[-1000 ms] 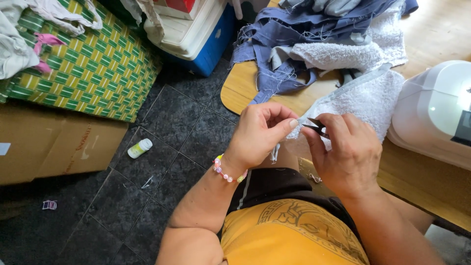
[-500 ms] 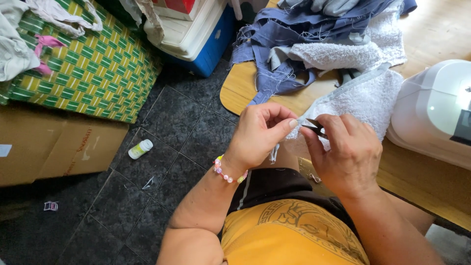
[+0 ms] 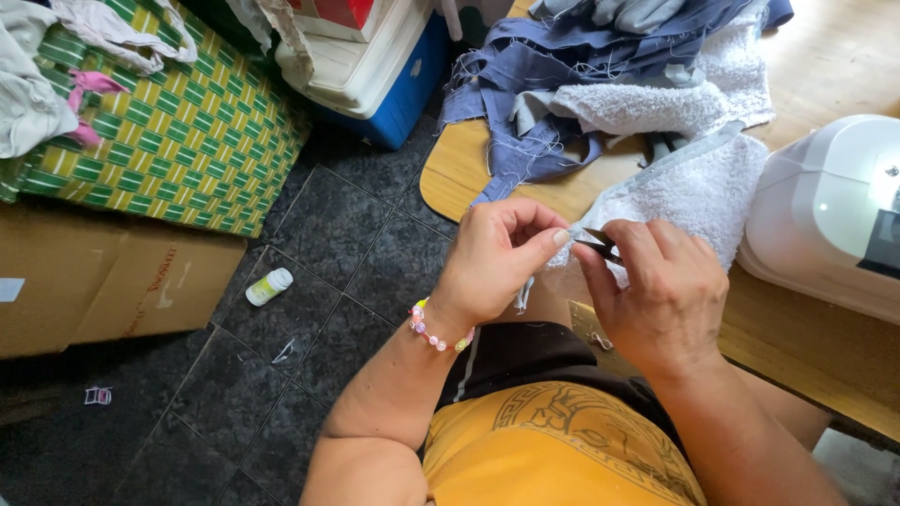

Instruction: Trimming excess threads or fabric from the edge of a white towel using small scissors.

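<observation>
Both hands meet just in front of the white towel (image 3: 684, 192) that hangs over the edge of the wooden bench (image 3: 469, 169). The left hand (image 3: 492, 258) is curled, its thumb and forefinger pressed together on the towel's near edge — a small pale fold of cloth shows below the fingertips. A beaded bracelet (image 3: 436, 335) circles that wrist. The right hand (image 3: 656, 290) is closed in a pinch around small dark snips (image 3: 598, 244), whose tips lie against the towel edge right beside the left fingertips; whether the blades are apart or together is too small to tell.

Taking the towel as the landmark: behind it on the bench lies a heap of blue fabric (image 3: 544, 84) with frayed threads, and a second piece of white terry cloth (image 3: 656, 98) is mixed into that heap. To the towel's right, close beside it, stands a white sewing machine (image 3: 830, 215). To the left of the towel and lower, on the dark tiled floor (image 3: 347, 244), lies a small white bottle (image 3: 269, 286) on its side. Further left stands a cardboard box (image 3: 103, 281), and above it a green and yellow woven bag (image 3: 178, 131) with pale clothes draped over it. A blue and white cooler (image 3: 384, 70) sits on the floor between that bag and the bench. The person wears a yellow shirt (image 3: 553, 450) — it fills the bottom of the view below the hands.
</observation>
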